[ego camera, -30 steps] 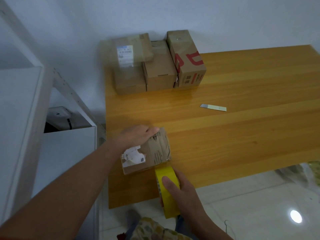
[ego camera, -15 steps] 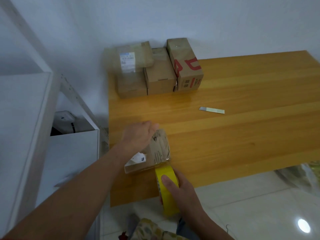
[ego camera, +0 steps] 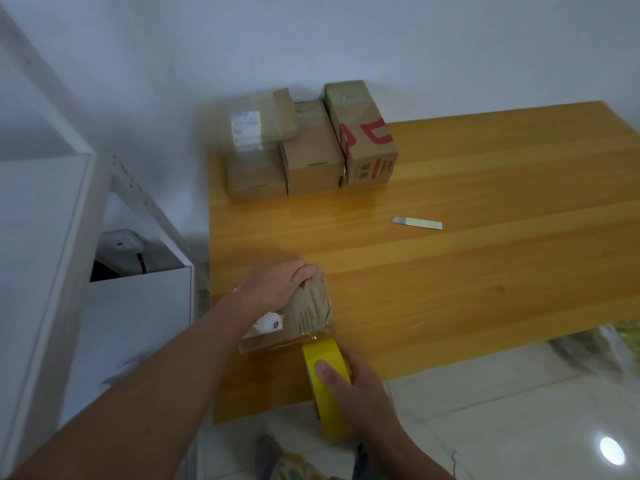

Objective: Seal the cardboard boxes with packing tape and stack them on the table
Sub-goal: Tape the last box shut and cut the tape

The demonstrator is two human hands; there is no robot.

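A small brown cardboard box point(ego camera: 310, 313) with a torn white label lies near the front left corner of the wooden table point(ego camera: 450, 289). My left hand point(ego camera: 277, 285) lies over its top, fingers curled round the far edge. Just in front of the box my right hand point(ego camera: 356, 386) grips a yellow roll of packing tape point(ego camera: 327, 372), thumb on the roll's outer face. A clear strip of tape runs from the roll onto the box's near edge. Several taped boxes point(ego camera: 311, 150) stand stacked against the wall at the table's back left.
A small utility knife point(ego camera: 417, 223) lies on the table right of centre. White shelving point(ego camera: 52, 254) and a white bin stand left of the table. Clear plastic bags point(ego camera: 602, 344) lie on the tiled floor at the right. The table's near edge runs just behind my right hand.
My left hand slid further over the box top and now curls round its far edge. The right hand and tape roll stayed at the box's near edge. The camera tilted slightly.
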